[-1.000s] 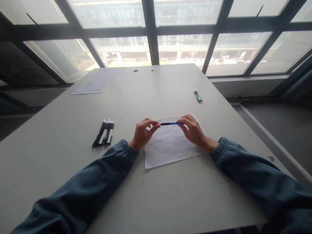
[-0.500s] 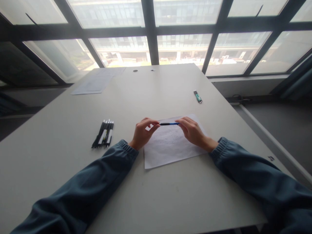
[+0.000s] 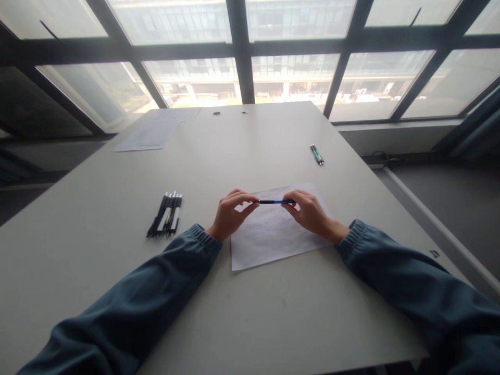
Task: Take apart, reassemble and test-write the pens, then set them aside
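Observation:
A blue pen with a black grip [image 3: 269, 201] is held level between my two hands, just over a white sheet of paper [image 3: 265, 245]. My left hand [image 3: 231, 211] pinches its black tip end between thumb and fingers. At the blue end, the thumb and fingers of my right hand [image 3: 307, 208] are closed on the barrel. Faint marks show on the paper, which lies on the table partly beneath both hands.
Several black and white pens [image 3: 167, 214] lie side by side left of my left hand. Two green pens [image 3: 317, 154] rest farther back on the right. More paper sheets [image 3: 146, 133] lie at the table's [image 3: 242, 317] far left, before the windows [image 3: 295, 78].
The pen has shifted slightly to the right and a little toward me. My right hand's fingers have changed their grip on its blue end, and the left pinch has moved slightly right.

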`<state>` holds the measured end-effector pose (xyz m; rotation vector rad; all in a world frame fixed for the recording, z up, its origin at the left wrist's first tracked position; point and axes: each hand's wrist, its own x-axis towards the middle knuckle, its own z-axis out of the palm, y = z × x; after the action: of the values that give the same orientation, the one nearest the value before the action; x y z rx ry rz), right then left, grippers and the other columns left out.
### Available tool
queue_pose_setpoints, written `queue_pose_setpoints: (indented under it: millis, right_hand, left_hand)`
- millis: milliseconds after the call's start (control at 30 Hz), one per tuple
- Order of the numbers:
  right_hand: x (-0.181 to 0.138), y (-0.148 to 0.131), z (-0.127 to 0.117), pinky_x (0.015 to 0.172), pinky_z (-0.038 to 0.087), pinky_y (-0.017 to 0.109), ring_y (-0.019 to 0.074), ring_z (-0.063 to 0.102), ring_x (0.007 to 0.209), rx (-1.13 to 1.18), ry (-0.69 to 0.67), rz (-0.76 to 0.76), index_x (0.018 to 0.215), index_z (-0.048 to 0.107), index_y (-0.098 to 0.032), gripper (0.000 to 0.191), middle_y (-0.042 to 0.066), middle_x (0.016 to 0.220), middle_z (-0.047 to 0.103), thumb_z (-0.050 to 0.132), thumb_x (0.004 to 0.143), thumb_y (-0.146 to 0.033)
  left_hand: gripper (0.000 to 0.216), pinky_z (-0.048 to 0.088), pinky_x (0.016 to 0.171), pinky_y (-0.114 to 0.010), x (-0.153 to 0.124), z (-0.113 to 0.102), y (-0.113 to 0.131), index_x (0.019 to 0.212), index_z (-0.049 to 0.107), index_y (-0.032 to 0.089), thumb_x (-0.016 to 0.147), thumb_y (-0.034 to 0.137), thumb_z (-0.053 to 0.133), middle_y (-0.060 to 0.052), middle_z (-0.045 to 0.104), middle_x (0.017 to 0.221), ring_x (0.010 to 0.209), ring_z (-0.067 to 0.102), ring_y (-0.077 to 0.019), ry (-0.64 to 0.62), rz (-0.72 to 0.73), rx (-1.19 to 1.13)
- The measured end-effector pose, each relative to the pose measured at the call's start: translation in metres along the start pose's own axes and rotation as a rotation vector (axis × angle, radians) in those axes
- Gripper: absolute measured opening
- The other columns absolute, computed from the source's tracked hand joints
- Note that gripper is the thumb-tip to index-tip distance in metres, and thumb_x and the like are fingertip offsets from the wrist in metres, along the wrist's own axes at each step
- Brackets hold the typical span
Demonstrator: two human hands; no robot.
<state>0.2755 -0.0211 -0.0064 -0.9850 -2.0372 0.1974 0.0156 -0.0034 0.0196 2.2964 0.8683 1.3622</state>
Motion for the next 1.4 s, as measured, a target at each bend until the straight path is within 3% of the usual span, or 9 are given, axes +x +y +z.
queue_pose_setpoints:
  millis: [433, 633, 867, 1200, 1300, 1400]
  right_hand:
    - [0.0042, -0.0079, -0.0059, 0.074, 0.048, 0.032, 0.0192, 0.06, 0.079, -0.032, -0.048, -0.073, 0.101, 0.064, -0.021, 0.016, 0.007, 0.09, 0.067, 0.049, 0.102, -0.024]
    - [0.0018, -0.0034, -0.0015, 0.073, 0.051, 0.032, 0.0188, 0.063, 0.079, 0.0, -0.037, -0.037, 0.113, 0.061, -0.021, 0.019, 0.007, 0.097, 0.069, 0.063, 0.096, -0.028]
    - [0.0, -0.0005, 0.0012, 0.068, 0.047, 0.029, 0.0161, 0.058, 0.068, -0.021, -0.014, 0.005, 0.093, 0.06, -0.021, 0.005, 0.002, 0.078, 0.064, 0.063, 0.094, -0.024]
    - [0.0031, -0.0073, -0.0026, 0.074, 0.046, 0.031, 0.0179, 0.059, 0.074, -0.031, -0.051, -0.026, 0.093, 0.062, -0.021, 0.007, 0.004, 0.082, 0.066, 0.058, 0.097, -0.025]
    - [0.0035, -0.0078, -0.0027, 0.075, 0.047, 0.032, 0.0183, 0.059, 0.075, -0.033, -0.052, -0.03, 0.093, 0.062, -0.021, 0.007, 0.004, 0.082, 0.066, 0.058, 0.098, -0.025]
    - [0.0037, -0.0082, -0.0029, 0.075, 0.047, 0.032, 0.0183, 0.059, 0.075, -0.036, -0.049, -0.033, 0.093, 0.061, -0.021, 0.007, 0.004, 0.083, 0.066, 0.058, 0.098, -0.026]
  left_hand:
    - [0.011, 0.053, 0.064, -0.028, -0.0003, -0.0008, 0.0001, 0.092, 0.075, 0.02, 0.089, 0.03, 0.072, -0.006, 0.074, 0.087, 0.078, 0.063, -0.0161, -0.036, -0.022, 0.031]
    - [0.01, 0.053, 0.065, -0.028, -0.0007, -0.0003, -0.0012, 0.095, 0.074, 0.021, 0.089, 0.028, 0.071, -0.006, 0.074, 0.088, 0.08, 0.064, -0.0158, -0.054, -0.011, 0.025]
    - [0.009, 0.053, 0.065, -0.027, -0.0001, 0.0001, 0.0006, 0.096, 0.074, 0.02, 0.088, 0.024, 0.072, -0.006, 0.074, 0.088, 0.079, 0.064, -0.0153, -0.056, 0.006, 0.02]
    - [0.009, 0.052, 0.065, -0.027, -0.0005, -0.0005, 0.0002, 0.097, 0.073, 0.021, 0.089, 0.025, 0.07, -0.006, 0.074, 0.091, 0.082, 0.065, -0.0158, -0.074, 0.005, 0.015]
    - [0.019, 0.051, 0.067, -0.028, -0.0005, 0.0, -0.0005, 0.105, 0.071, 0.021, 0.088, 0.028, 0.073, -0.007, 0.073, 0.095, 0.083, 0.065, -0.0161, -0.085, -0.005, 0.013]
    - [0.045, 0.051, 0.07, -0.029, -0.001, 0.0, -0.0015, 0.121, 0.063, 0.021, 0.082, 0.038, 0.079, -0.008, 0.071, 0.102, 0.086, 0.065, -0.0167, -0.111, -0.036, -0.008]
